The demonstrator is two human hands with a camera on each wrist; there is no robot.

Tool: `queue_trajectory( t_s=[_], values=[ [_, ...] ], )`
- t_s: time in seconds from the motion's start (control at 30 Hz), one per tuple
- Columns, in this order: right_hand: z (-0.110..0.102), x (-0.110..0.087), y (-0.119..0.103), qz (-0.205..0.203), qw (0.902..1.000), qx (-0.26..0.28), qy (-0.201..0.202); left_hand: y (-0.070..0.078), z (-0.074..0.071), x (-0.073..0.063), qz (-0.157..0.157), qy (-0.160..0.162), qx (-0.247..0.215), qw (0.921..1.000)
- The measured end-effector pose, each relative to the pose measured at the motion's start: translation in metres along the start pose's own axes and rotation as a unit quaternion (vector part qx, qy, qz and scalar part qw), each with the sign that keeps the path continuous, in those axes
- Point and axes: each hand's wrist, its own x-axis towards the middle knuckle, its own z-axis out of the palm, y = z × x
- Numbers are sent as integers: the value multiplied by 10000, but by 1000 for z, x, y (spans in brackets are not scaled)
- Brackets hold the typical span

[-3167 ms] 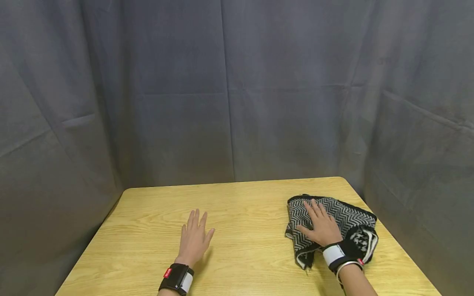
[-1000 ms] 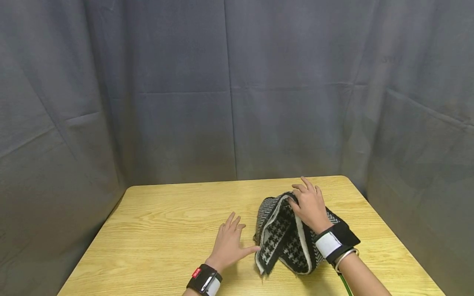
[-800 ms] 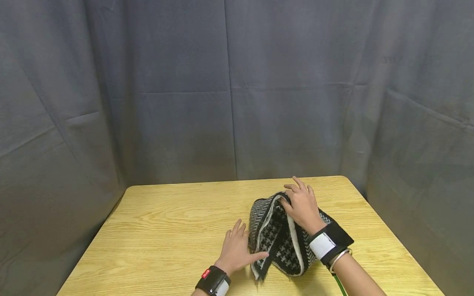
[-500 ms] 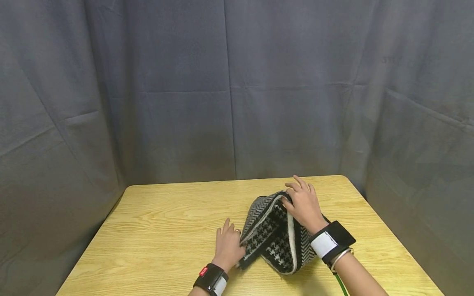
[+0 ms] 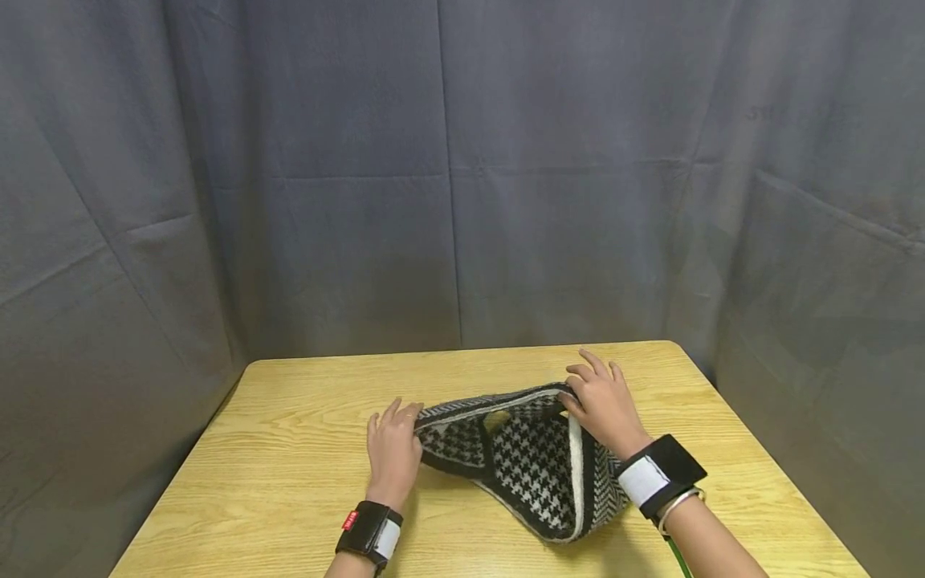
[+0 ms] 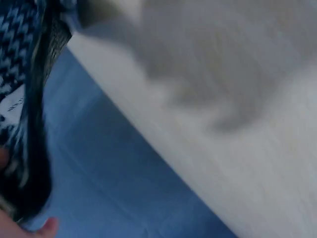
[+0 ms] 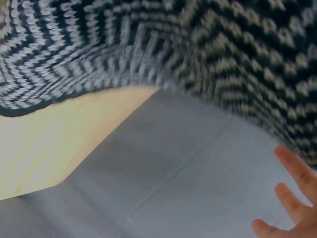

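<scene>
A black-and-white knitted scarf [image 5: 531,470] is held up by its upper edge between both hands, its lower part hanging to the tabletop. Houndstooth faces me inside the fold, with herringbone and a white strip along the borders. At its left corner my left hand [image 5: 393,457] pinches the edge between thumb and fingers. My right hand [image 5: 605,409] grips the top edge with thumb and index finger, the other fingers spread. In the left wrist view the scarf [image 6: 15,54] is blurred at the left. Herringbone knit fills the top of the right wrist view, fingers [image 7: 297,171] beside it.
The scarf is over a light wooden table [image 5: 289,457] with rounded far corners. Grey curtains [image 5: 347,241] hang behind the table and along both sides. A green cord [image 5: 678,555] hangs from the right wrist's band.
My left hand has taken the scarf's left corner and drawn it leftward and slightly up, stretching the top edge. My right hand, earlier flat on the scarf, now holds its edge.
</scene>
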Motion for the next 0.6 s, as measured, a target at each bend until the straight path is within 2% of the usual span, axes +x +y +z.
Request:
queue_trajectory(
  t_s=[0.1,0.2,0.27,0.33,0.37,0.43,0.5,0.53,0.6],
  values=[
    [5,-6,-9,-356,9993,-15,-86,-16,-12,6,251,581,-86,9980],
    [10,-13,-20,-700,9974,-17,-167,-33,-22,8,682,1107,-102,9915],
    [13,-17,-27,-913,9955,-45,-234,-44,-28,7,967,1324,-66,9864],
    [17,-22,-31,-1087,9935,-80,-326,-54,-34,4,1246,1336,-4,9832],
    [19,-25,-32,-1170,9924,-114,-374,-59,-38,2,1364,1212,22,9832],
    [23,-30,-33,-1310,9898,-161,-545,-66,-45,-4,1574,700,115,9850],
    [26,-36,-33,-1398,9869,-115,-799,-70,-52,-12,1721,-129,126,9849],
    [28,-39,-33,-1437,9849,-84,-962,-71,-55,-17,1788,-628,98,9818],
    [30,-44,-33,-1473,9798,40,-1355,-71,-59,-28,1920,-1685,-6,9668]
  ],
)
